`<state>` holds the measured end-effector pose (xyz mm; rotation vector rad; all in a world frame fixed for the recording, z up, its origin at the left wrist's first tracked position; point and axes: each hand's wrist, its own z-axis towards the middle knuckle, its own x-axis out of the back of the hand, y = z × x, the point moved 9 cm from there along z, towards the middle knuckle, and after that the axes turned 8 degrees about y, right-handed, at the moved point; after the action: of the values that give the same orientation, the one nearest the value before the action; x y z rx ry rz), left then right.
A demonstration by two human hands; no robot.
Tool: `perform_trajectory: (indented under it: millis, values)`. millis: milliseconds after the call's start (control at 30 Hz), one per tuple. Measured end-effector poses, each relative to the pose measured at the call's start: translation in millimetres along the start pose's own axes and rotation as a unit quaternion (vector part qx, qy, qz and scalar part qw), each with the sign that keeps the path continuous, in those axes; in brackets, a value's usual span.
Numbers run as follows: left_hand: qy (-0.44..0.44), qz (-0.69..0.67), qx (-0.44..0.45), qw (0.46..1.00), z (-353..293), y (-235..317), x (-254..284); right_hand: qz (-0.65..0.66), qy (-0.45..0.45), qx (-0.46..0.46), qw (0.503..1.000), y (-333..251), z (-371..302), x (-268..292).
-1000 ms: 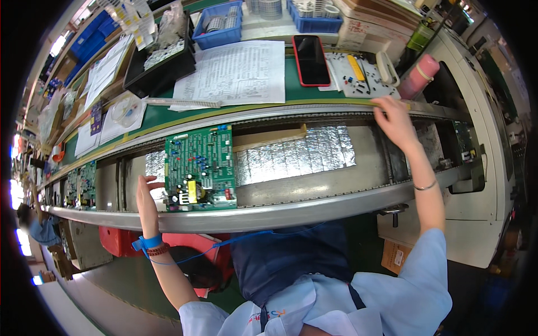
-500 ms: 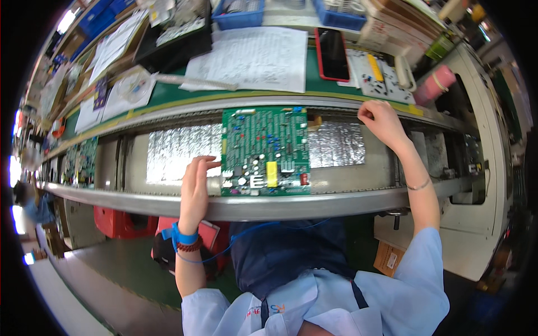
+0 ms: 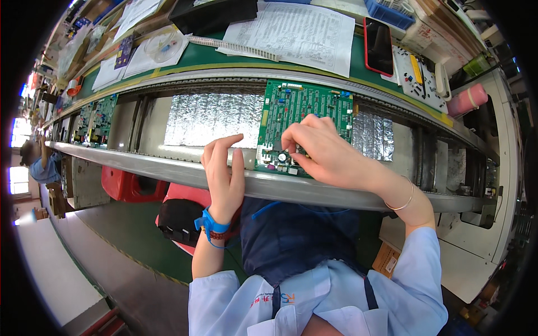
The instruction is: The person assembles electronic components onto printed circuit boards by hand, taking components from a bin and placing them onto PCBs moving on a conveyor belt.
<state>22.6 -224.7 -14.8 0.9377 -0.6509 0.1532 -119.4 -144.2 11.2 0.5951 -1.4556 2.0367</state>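
Note:
A green circuit board (image 3: 305, 103) full of small parts lies across the conveyor rails in front of me. My right hand (image 3: 330, 148) is over its near half, thumb and fingers pinched together just above a round white part (image 3: 282, 157). Whatever the pinch holds is too small or too hidden to make out. The hand covers much of the board's near right part. Left of the board, my left hand (image 3: 224, 168) hovers by the near metal rail (image 3: 179, 173), fingers apart and holding nothing. A blue wrist strap (image 3: 213, 224) circles my left wrist.
Beyond the far rail lie printed sheets (image 3: 302, 36), a red-edged phone (image 3: 378, 47) and a white tray of small parts (image 3: 414, 78). More circuit boards (image 3: 96, 120) sit farther left on the line. Another person (image 3: 42, 165) is at the far left.
My right hand has come from the far rail, leftward and nearer, onto the board in a pinch. My left hand's fingers have spread apart. The whole view has shifted.

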Motion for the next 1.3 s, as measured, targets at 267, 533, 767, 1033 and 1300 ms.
perform_trajectory:
  millis: [267,533,767,1033,1300]
  values:
    - [0.038,0.014,-0.090,0.995,-35.9,20.1,13.0,-0.065,-0.026,0.003,0.998,6.4,5.7,-25.7]
    - [-0.017,0.062,-0.174,0.983,-65.3,45.5,-14.7,-0.112,0.071,0.000,0.991,5.8,1.5,4.4]
    - [-0.017,0.095,-0.178,0.979,-77.6,42.2,-19.4,-0.128,0.169,-0.087,0.973,48.8,-29.7,56.1]
    - [-0.008,0.101,-0.174,0.980,-78.6,52.5,-28.1,-0.074,0.330,-0.136,0.931,101.8,-74.8,96.9]
    - [-0.046,0.098,-0.184,0.977,-85.9,64.9,-47.9,-0.033,0.351,-0.143,0.925,104.5,-81.1,106.6]
